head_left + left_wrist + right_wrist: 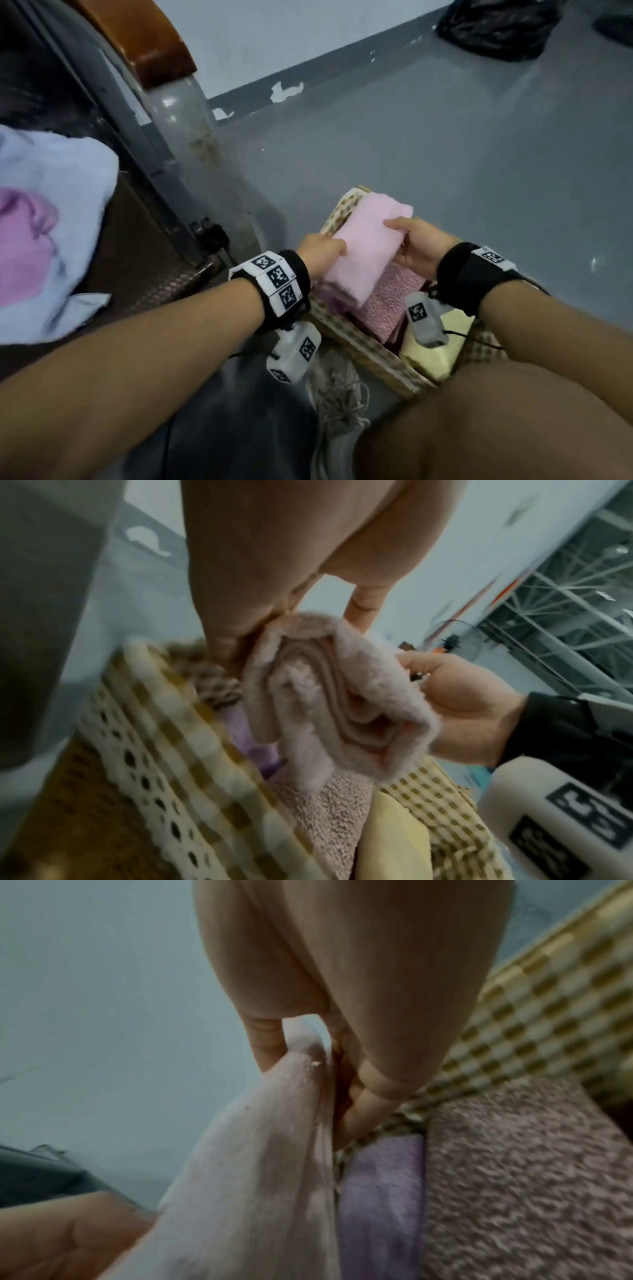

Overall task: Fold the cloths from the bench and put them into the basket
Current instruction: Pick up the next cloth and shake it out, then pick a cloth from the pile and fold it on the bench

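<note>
A folded light pink cloth [368, 245] hangs just above the basket [370, 353], held between both hands. My left hand [322, 251] grips its left edge, thumb on top. My right hand [416, 245] pinches its right edge. The left wrist view shows the cloth's layered end [339, 704] over the basket's checked lining [192, 745]. The right wrist view shows the pink cloth [267, 1177] pinched between thumb and fingers. Inside the basket stand a mottled pink towel [390, 305], a lilac cloth [380, 1199] and a yellow cloth [431, 349]. Unfolded white [65, 192] and pink [24, 246] cloths lie on the bench at left.
The bench's grey metal frame [178, 144] and brown armrest [154, 51] rise at left. The basket stands on grey floor [445, 154] by my knee [496, 421]. A black bag [496, 27] lies far back by the wall. A shoe [335, 411] is beside the basket.
</note>
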`<action>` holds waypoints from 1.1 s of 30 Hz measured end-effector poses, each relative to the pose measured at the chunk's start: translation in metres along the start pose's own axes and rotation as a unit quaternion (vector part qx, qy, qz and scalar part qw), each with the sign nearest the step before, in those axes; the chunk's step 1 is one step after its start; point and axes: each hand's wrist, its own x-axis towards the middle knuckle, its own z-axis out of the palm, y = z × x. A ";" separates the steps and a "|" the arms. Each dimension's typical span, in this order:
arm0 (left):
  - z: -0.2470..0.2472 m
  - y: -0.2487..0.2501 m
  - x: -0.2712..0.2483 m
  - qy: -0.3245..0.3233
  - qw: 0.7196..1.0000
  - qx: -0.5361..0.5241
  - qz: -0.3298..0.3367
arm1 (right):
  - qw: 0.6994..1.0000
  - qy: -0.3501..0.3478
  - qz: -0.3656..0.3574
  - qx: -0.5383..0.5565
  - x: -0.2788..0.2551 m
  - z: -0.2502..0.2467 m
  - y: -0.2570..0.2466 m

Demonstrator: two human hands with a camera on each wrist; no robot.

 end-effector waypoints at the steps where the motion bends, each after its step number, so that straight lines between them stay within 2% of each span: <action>1: 0.007 -0.005 0.010 0.003 1.000 0.022 -0.016 | 1.000 0.004 0.015 -0.001 0.012 -0.002 0.009; 5: 0.022 -0.021 0.041 0.012 0.988 0.140 -0.069 | 0.997 0.022 0.074 -0.014 0.045 0.000 0.038; 8: 0.024 -0.028 0.052 0.006 0.977 0.189 -0.094 | 0.996 0.040 0.083 -0.010 0.058 0.004 0.049; 11: 0.028 -0.030 0.053 0.016 0.971 0.218 -0.093 | 0.995 0.039 0.087 -0.014 0.066 0.007 0.052; 14: 0.031 -0.022 0.048 -0.005 0.964 0.253 -0.087 | 0.994 0.035 0.097 -0.029 0.069 0.009 0.047; 15: 0.031 -0.021 0.047 -0.003 0.968 0.231 -0.103 | 0.993 0.034 0.100 -0.048 0.068 0.009 0.043; 17: 0.027 -0.016 0.041 -0.033 0.970 0.230 -0.073 | 0.985 0.048 0.093 -0.135 0.065 0.012 0.033; 19: 0.019 -0.008 0.034 -0.049 0.977 0.204 -0.048 | 0.961 0.076 0.046 -0.262 0.055 0.017 0.018; 20: 0.013 -0.003 0.028 -0.059 0.978 0.197 -0.044 | 0.940 0.083 0.013 -0.332 0.047 0.020 0.008; 22: -0.001 0.012 0.010 -0.058 0.982 0.179 -0.018 | 0.895 0.056 -0.041 -0.440 0.026 0.029 -0.016; 25: -0.036 0.032 -0.022 -0.074 0.990 0.115 0.021 | 0.840 -0.003 -0.098 -0.534 -0.009 0.055 -0.050; 29: -0.107 0.051 -0.073 -0.052 0.992 0.104 0.057 | 0.838 -0.141 -0.107 -0.517 -0.058 0.122 -0.079; 33: -0.188 0.045 -0.124 0.003 0.989 0.121 0.081 | 0.797 -0.233 -0.152 -0.536 -0.104 0.208 -0.090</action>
